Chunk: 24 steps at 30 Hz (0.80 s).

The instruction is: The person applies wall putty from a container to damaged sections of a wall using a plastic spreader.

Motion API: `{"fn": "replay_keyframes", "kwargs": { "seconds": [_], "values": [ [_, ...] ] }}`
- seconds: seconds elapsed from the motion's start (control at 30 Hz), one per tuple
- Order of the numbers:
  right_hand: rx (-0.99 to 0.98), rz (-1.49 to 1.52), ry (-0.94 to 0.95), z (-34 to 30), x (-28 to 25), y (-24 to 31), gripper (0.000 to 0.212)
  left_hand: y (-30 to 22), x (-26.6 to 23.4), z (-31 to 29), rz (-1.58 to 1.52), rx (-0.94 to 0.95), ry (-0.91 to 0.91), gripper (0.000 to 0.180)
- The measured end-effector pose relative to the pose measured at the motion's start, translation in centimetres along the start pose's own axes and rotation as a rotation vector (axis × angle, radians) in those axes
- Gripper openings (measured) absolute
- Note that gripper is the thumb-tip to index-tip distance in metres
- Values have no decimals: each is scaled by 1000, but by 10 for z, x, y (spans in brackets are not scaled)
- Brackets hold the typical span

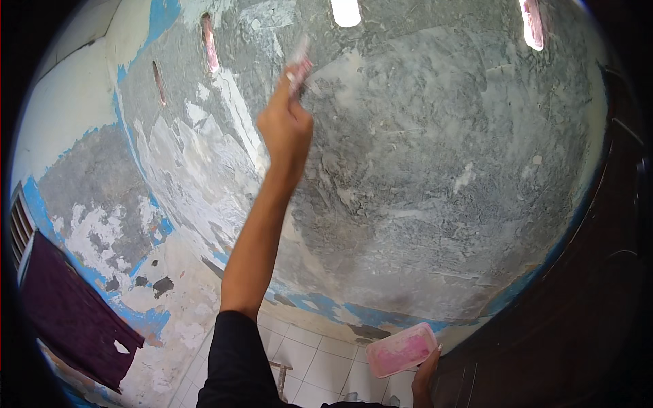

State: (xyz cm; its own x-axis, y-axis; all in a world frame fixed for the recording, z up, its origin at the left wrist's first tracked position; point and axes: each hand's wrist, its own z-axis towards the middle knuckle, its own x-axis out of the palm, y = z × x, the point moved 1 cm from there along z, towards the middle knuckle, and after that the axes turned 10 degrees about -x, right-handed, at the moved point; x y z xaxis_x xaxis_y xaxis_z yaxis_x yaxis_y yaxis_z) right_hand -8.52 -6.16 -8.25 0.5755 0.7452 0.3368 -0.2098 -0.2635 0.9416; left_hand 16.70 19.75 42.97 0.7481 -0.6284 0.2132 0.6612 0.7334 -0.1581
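Note:
My left hand (286,126) is raised against the grey, rough plastered wall (435,156), its arm stretched out in a black sleeve. The fingers are closed round a small putty knife (299,69), smeared pink and white and blurred by motion, with its pale end up at the wall. Whether the blade touches the plaster I cannot tell. Low on the right, my right hand (426,375) grips the edge of a shallow pink rectangular tub (403,350). Pink paste coats the inside of the tub.
Several slots pierce the wall's upper part, one a bright opening (346,12). White filler patches (235,112) mark its left side. A dark purple cloth (75,306) hangs at left. Dark brown panelling (585,285) stands at right. Below lie white floor tiles (326,367) and a wooden piece (281,377).

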Motion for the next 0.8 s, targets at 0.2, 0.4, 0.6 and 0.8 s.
{"fn": "replay_keyframes", "kwargs": {
  "seconds": [0.2,0.4,0.6,0.8],
  "values": [
    [27,34,20,2,6,8,61,-15,38,-59,115,257,267,52],
    [17,-12,-22,7,-11,-8,61,-54,3,-138,-61,274,642,67],
    [31,28,28,7,-14,-8,61,-37,7,-96,75,181,354,70],
    [33,7,0,9,-17,-7,60,-46,2,-198,121,324,671,64]
  ]
}}
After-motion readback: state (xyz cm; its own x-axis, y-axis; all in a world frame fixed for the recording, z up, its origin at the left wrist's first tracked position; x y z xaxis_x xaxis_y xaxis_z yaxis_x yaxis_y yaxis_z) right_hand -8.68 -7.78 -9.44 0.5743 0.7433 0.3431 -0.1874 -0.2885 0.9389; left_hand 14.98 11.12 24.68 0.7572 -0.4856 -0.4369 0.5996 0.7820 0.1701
